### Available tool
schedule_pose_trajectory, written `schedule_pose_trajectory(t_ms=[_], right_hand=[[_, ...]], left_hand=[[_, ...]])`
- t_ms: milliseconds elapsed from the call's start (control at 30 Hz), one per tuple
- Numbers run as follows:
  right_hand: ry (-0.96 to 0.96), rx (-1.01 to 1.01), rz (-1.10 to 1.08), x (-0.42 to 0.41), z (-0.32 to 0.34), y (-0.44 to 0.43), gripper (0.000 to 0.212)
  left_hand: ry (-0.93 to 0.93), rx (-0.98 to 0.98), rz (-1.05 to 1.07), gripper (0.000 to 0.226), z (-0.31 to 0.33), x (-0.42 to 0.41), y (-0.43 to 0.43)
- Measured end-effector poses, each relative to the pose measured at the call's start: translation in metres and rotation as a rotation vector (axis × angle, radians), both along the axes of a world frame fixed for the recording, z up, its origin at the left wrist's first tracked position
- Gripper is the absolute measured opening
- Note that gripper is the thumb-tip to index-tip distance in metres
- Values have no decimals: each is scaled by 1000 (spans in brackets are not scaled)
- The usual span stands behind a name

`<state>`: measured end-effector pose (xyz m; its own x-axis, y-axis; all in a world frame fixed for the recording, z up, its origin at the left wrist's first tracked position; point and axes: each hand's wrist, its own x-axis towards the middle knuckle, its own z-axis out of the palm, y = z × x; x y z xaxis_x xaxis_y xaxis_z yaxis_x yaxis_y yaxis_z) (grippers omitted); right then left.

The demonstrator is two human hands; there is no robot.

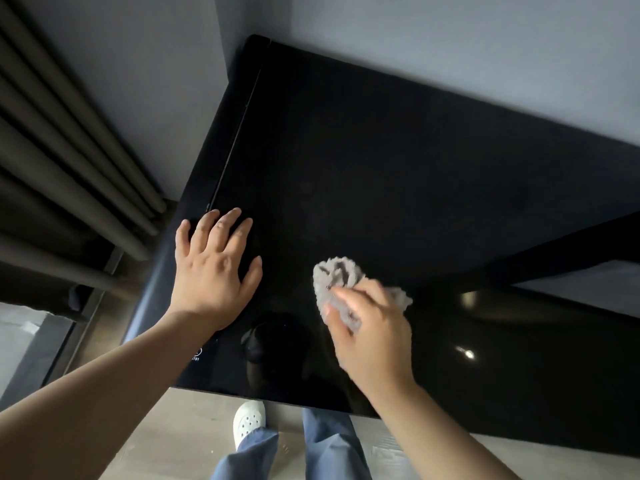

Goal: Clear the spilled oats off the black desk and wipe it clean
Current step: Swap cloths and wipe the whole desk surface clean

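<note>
Fingers (221, 223) of the left hand (211, 271) are held straight and spread apart, and they are laid flat on the black desk (381, 168), close to its left edge. The fingers (343, 296) of the right hand (374, 334) are curled and clamped on a grey cloth (341, 275). The cloth is crumpled and pressed against the desk top, near the left hand but apart from it, toward the front part of the surface.

Most of the view is filled by the desk. Its top is glossy, and two small bright reflections (465, 353) are seen on the right front part. A dark reflection of the person is seen between the two forearms. A grey wall (450, 46) is seen behind the desk and at its left side. Dark long folds (69, 150) are hung at the far left; whether they are a curtain or something else cannot be told. A pale wooden floor (194, 427) is shown below the front edge of the desk. Blue trouser legs (329, 441) are seen there, and one white shoe (248, 422) with holes is placed on the floor just in front of the desk. A small white print (196, 355) is found on the desk near the front left corner; it is too small to be read.
</note>
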<state>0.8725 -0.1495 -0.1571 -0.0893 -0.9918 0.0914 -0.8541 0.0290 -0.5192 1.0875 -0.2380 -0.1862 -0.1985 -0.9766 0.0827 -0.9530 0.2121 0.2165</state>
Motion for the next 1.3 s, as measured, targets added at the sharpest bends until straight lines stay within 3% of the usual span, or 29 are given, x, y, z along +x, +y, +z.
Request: schedule_pose_trajectory(t_ms=[100, 200, 333, 467, 567, 733, 867, 1000, 1133, 1300], right_hand=[[-110, 69, 75, -2, 16, 13, 24], [-32, -36, -126, -25, 21, -25, 21], [110, 20, -333, -37, 1, -73, 29], [164, -37, -213, -5, -11, -27, 28], [78, -62, -98, 11, -9, 29, 28], [-180, 106, 28, 20, 15, 68, 31], [-101, -69, -190, -11, 24, 37, 25], [-11, -13, -380, -14, -2, 15, 24], [-28, -65, -265, 20, -8, 66, 23], [-182, 33, -133, 40, -2, 117, 21]], left_hand=[[-5, 0, -1, 61, 0, 0, 0], [-10, -12, -2, 60, -1, 1, 0], [-10, -24, 3, 60, -1, 2, -2], [-12, -29, 0, 59, -1, 3, -1], [-18, -34, -9, 58, -2, 3, 0], [-22, -33, -10, 58, -3, 4, 0], [-12, -41, -8, 58, -3, 2, -1], [-12, -53, -4, 58, -4, 2, 0], [-8, -51, -11, 58, -4, 3, 0], [-25, -34, -15, 58, -2, 3, 1]])
